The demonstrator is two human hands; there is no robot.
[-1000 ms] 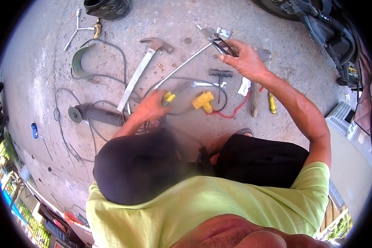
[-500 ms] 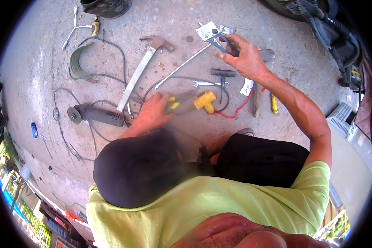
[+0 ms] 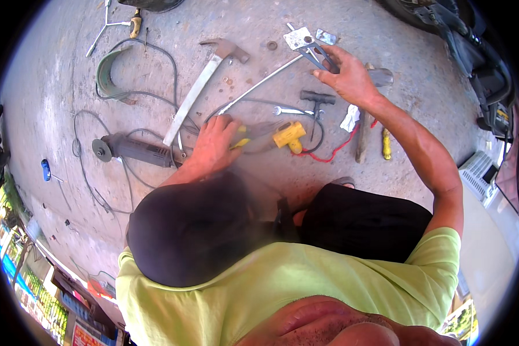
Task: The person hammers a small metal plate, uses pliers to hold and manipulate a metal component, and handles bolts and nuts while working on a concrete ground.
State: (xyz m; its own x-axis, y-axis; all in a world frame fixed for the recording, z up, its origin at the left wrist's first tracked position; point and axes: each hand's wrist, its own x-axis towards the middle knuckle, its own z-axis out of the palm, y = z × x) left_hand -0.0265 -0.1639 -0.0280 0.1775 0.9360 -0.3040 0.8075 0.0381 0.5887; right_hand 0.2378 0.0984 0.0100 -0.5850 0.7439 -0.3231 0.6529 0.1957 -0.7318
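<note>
R grip [image 3: 353,76] pinching metal pc [image 3: 308,45], elbow bent; L grip [image 3: 214,143] palm-down.

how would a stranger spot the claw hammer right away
Above and left of the black-clad left knee lies an angle grinder. From there, the hammer slants up to the right. Its rusty-brown claw head on a long, silvery handle sets it apart.

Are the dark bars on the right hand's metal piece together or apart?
Apart: a gap shows between the dark bars of the metal piece in the right hand.
</note>
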